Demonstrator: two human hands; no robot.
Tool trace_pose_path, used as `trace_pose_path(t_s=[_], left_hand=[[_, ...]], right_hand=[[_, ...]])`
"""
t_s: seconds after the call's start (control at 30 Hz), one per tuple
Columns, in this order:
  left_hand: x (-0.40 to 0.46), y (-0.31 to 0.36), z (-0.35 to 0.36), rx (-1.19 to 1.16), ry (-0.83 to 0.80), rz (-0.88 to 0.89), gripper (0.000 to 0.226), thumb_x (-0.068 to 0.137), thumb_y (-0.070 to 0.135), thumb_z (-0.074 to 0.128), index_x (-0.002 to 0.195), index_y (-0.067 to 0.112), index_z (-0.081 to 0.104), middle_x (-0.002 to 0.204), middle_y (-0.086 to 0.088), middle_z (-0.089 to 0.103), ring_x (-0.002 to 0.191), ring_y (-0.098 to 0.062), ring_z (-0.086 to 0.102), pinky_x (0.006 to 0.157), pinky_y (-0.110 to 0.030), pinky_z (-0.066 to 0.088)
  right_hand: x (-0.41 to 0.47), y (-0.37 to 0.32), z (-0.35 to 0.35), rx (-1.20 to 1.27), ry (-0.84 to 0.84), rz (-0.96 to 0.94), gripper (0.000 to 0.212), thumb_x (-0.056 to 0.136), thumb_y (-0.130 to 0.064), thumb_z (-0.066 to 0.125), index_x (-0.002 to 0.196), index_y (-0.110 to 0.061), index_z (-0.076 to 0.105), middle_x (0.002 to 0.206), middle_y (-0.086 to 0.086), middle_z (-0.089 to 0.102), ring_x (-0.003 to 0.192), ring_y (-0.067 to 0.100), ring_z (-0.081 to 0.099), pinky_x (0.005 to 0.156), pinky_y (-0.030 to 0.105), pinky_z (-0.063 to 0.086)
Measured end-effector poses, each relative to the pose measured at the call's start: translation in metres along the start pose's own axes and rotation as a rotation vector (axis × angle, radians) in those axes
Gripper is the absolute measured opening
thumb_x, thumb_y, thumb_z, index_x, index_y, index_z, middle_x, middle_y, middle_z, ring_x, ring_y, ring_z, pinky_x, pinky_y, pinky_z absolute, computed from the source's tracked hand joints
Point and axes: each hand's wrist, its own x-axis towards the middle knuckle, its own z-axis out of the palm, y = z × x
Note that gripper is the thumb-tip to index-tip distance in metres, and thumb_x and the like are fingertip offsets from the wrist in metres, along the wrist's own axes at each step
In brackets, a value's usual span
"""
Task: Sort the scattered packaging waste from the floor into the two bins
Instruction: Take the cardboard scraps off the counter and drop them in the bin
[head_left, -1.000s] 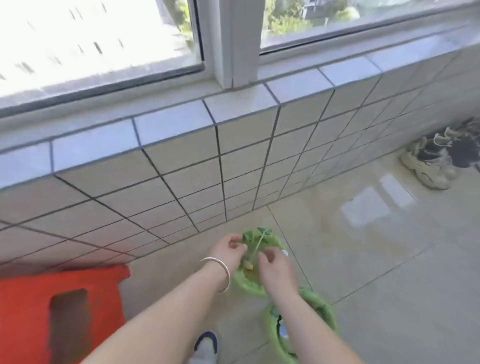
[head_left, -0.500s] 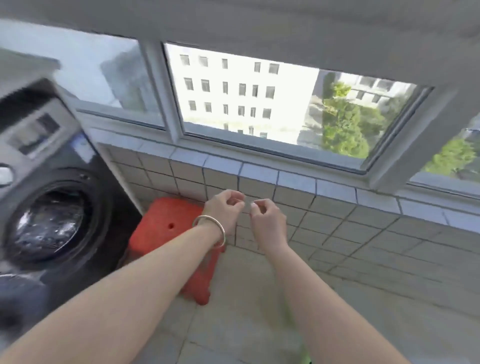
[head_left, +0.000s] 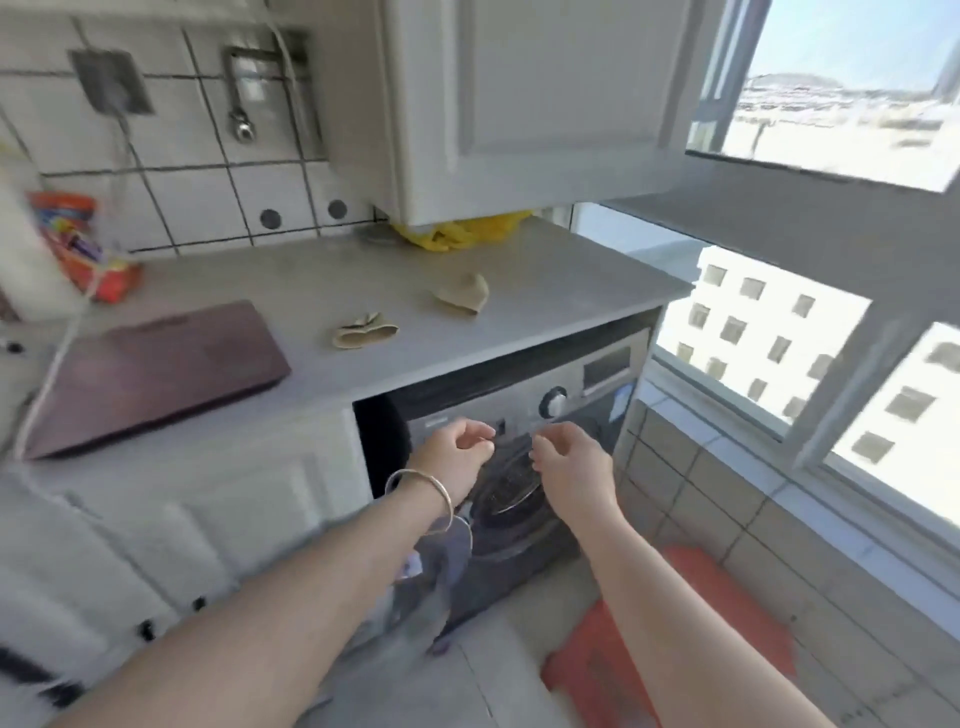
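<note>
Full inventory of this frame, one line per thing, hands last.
Washer: 1, dark grey, under the counter.
Counter: 1, pale grey, over the washer.
Board: 1, maroon, flat on the counter, left.
Cloths: 2, beige, mid counter.
Bag: 1, yellow, at the back of the counter under the cabinet.
Cabinet: 1, white, on the wall.
Packet: 1, orange, far left of the counter.
Stool: 1, red, on the floor, right.
Bangle: 1, silver, on the left wrist.
Left hand: fingers curled, nothing visible in its grip.
Right hand: the same.
</note>
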Motion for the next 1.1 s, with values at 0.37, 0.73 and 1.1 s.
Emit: trace_pose_path(t_s=[0.37, 0.73, 1.1], left_hand=[[0.117, -0.027, -0.123, 0.052, 0.268, -0.02, 0.017, 0.088, 0.019, 0.058, 0.102, 0.024, 0.066, 0.1, 0.008, 0.065, 0.09, -0.009, 0.057, 0.08, -0.019, 0.041], [0.238, -0.035, -0.132, 0.716, 0.154, -0.02, 0.063, 0.076, 0.054, 0.064, 0.133, 0.04, 0.041, 0.147, 0.001, 0.024, 0.135, -0.029, 0.021, 0.108, -0.035, 0.034], [0.286, -0.055, -0.138, 0.747, 0.04, -0.019, 0.056, 0.079, 0.061, 0.056, 0.13, 0.046, 0.041, 0.139, 0.003, 0.039, 0.125, -0.029, 0.035, 0.106, -0.037, 0.034]], right_hand=[[0.122, -0.084, 0.107, -0.151, -0.155, -0.205, 0.025, 0.094, -0.023, 0.045, 0.113, -0.017, 0.061, 0.111, 0.002, 0.067, 0.087, 0.014, 0.054, 0.073, 0.023, 0.041], [0.254, -0.112, 0.145, -0.454, -0.04, -0.397, 0.034, 0.088, -0.02, 0.05, 0.122, -0.018, 0.056, 0.131, 0.005, 0.049, 0.115, 0.026, 0.044, 0.083, 0.032, 0.043], [0.329, -0.104, 0.143, -0.792, -0.23, -0.272, 0.08, 0.078, -0.046, 0.065, 0.145, -0.025, 0.026, 0.147, 0.005, 0.019, 0.135, 0.031, 0.023, 0.104, 0.04, 0.038]])
